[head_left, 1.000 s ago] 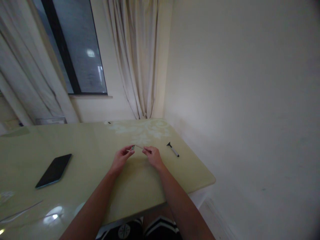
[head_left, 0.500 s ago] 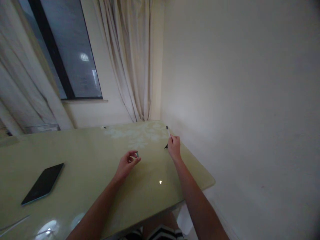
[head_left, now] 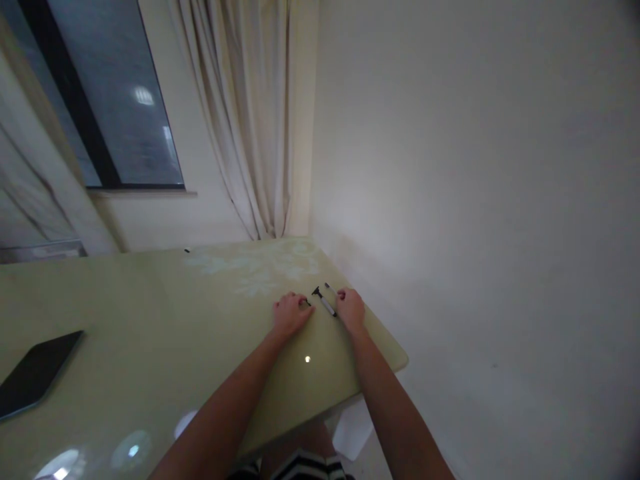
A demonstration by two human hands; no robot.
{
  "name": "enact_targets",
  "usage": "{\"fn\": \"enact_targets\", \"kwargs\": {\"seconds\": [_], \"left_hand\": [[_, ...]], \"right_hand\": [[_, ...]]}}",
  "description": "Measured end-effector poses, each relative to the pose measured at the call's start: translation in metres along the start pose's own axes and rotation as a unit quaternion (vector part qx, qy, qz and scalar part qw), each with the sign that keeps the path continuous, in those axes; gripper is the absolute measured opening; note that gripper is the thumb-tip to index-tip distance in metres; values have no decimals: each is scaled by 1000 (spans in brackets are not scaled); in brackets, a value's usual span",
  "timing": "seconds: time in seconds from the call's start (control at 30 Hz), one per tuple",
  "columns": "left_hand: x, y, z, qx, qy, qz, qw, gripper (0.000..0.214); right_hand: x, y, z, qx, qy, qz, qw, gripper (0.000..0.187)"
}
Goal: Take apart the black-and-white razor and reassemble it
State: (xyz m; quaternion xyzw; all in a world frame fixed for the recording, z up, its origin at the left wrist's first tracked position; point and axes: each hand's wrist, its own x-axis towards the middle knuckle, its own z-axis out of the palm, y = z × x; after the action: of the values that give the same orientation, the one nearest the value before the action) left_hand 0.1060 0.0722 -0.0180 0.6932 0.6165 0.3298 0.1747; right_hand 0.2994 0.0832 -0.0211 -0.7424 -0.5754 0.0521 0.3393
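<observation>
My left hand (head_left: 293, 312) rests low over the right part of the table, its fingers closed on a small dark piece (head_left: 305, 302) too small to name. Just right of it lies a slim tool with a T-shaped black head and a pale grey handle (head_left: 327, 305). Beyond that tool, my right hand (head_left: 351, 311) is closed at the near end of a thin pale pen-like stick with a dark tip (head_left: 329, 287). The stick lies low at the tabletop; my fingers hide its near end.
The glossy pale green table (head_left: 165, 320) has its right edge near the wall (head_left: 450, 200). A dark tablet (head_left: 40, 367) lies at left. A tiny black object (head_left: 187, 251) is at the far edge. Curtains (head_left: 240, 120) hang behind.
My left hand has moved right with its small piece, close to the T-headed tool. My right hand has lowered the stick beside that tool, which now shows more fully. The view has turned right.
</observation>
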Motion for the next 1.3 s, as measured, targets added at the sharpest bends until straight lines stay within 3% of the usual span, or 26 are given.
{"fn": "enact_targets", "kwargs": {"seconds": [0.23,0.37,0.53,0.6,0.7,0.83,0.9,1.0,1.13,1.3], "left_hand": [[-7,-8,-6,80,-10,22,996,49],[-6,-9,-5,71,-13,25,997,40],[-7,-18,-15,45,-22,42,998,35],[-8,-32,-34,42,-22,45,998,35],[-9,-66,-78,67,-12,33,997,35],[-23,-120,-136,119,13,-12,993,39],[-34,-141,-152,138,27,-36,989,39],[-48,-159,-157,125,34,-33,991,42],[-51,-163,-153,107,23,-14,994,46],[-51,-159,-153,109,26,-27,993,45]], "right_hand": [[-3,-4,-4,4,-4,4,1000,24],[-4,-11,-6,-23,24,-77,997,21],[-11,-23,-4,-83,-11,-155,984,21],[-15,-25,-2,-111,-22,-161,980,20],[-16,-26,-2,-136,-39,-158,977,15],[-15,-34,2,-63,-69,-184,978,14],[-16,-47,7,13,-81,-210,974,12],[-22,-81,24,110,-95,-207,967,11],[-47,-142,59,169,-142,-156,963,6],[-85,-193,104,128,-168,-138,968,5]]}}
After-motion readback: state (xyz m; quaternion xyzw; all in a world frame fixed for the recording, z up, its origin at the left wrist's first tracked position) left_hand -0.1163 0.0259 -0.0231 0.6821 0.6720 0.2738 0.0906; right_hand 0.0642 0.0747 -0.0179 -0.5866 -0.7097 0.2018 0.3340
